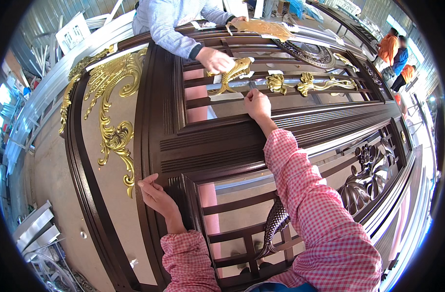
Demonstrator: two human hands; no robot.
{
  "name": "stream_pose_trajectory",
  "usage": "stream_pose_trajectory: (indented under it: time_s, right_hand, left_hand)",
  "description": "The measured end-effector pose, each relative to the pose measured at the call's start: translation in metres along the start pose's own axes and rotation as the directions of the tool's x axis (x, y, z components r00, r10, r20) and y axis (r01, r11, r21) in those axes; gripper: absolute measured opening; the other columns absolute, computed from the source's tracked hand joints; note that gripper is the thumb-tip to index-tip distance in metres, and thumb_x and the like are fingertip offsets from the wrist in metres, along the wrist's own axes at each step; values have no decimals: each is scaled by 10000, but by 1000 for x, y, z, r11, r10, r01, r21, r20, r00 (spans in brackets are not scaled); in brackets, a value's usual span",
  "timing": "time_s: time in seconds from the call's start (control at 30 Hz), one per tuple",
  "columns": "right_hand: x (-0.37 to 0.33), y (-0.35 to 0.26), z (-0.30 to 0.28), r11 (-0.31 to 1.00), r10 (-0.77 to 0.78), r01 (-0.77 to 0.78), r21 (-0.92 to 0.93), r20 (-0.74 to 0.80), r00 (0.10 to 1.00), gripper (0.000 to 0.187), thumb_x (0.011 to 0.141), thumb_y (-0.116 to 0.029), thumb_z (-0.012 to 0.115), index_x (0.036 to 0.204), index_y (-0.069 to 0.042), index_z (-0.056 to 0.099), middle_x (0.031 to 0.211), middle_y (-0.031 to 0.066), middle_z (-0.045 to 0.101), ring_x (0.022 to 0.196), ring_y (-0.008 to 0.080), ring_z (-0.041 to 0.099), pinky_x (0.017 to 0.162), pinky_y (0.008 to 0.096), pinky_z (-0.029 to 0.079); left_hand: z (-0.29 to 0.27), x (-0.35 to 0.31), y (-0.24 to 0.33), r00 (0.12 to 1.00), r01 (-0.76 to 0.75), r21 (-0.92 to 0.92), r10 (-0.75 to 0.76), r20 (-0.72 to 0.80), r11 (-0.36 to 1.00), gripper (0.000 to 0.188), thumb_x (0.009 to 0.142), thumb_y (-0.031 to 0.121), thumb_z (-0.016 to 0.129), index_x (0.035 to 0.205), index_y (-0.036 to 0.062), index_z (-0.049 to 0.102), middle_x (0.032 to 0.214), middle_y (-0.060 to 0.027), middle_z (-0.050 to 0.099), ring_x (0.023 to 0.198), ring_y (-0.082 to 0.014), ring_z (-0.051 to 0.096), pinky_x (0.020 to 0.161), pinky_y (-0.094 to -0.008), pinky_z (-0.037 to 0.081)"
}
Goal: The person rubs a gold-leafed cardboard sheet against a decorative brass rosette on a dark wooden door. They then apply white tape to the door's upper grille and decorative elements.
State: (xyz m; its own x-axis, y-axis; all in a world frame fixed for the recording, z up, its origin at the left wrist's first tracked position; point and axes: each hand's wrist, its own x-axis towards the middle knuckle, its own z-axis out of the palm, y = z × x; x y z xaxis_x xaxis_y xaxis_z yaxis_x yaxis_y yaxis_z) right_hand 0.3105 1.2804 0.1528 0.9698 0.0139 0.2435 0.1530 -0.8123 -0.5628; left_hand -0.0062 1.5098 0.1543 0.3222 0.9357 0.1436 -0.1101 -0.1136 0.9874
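Observation:
A large dark brown metal gate panel (208, 155) lies flat before me. My right hand (257, 103) is closed near a crossbar, with a small grey tip (251, 84) poking out of its fingers; what it belongs to is hidden. Just beyond, a gold fish ornament (235, 69) sits on the bars, with white masking paper (226, 97) under its tail. Another person's hand (215, 60) is at the fish, partly covering it. My left hand (157, 197) rests at the panel's left stile, fingers stretched out and holding nothing.
Gold scrollwork (116, 138) fills the left panel. Gold flowers (306, 83) lie along the bars; a brown fish (277, 225) and brown flower relief (366, 180) are nearer. Brown stained paper (262, 29) lies at the far edge. Metal offcuts (35, 226) stand left; several people (389, 48) are far right.

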Motion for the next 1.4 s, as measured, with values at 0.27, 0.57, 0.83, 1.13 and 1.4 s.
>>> stream_pose_trajectory:
  time_s: [0.27,0.57,0.83,1.13,1.4]
  right_hand:
    - [-1,-1,-1,1000,-4,4,-7,1,1000,131,852,-222,644,888,-96,645,882,136,706,862,329,684,778,448,544]
    - [-1,-2,-1,1000,9,-9,-10,8,1000,122,854,-221,645,884,-103,647,882,132,706,862,327,686,779,445,545]
    - [-1,-3,-3,1000,17,-16,-11,16,1000,122,848,-220,646,887,-105,645,885,133,706,861,331,685,774,444,544]
    - [-1,2,1,1000,-16,16,-2,-16,1000,131,861,-215,620,906,-93,635,889,146,703,855,347,682,763,461,541]
    - [-3,1,5,1000,-13,13,-17,-37,999,154,915,-222,571,952,-83,627,933,161,698,908,359,673,816,473,533]
  left_hand:
    - [1,-1,2,1000,11,5,-11,-3,1000,510,1055,452,395,854,71,669,652,79,323,557,-21,278,473,-191,190]
    - [1,-3,9,998,56,20,-56,17,998,526,1077,401,349,848,48,664,670,72,348,593,-43,300,527,-210,237]
    - [0,-2,6,999,46,29,-47,12,998,533,1078,405,343,844,48,663,674,72,346,598,-43,302,531,-209,241]
    - [1,-1,3,1000,19,13,-19,-9,1000,526,1060,447,381,854,54,664,653,75,336,555,-26,280,479,-199,186]
    - [1,-3,8,997,77,13,-77,-1,997,535,1073,424,349,847,51,660,685,71,349,598,-36,299,520,-195,230]
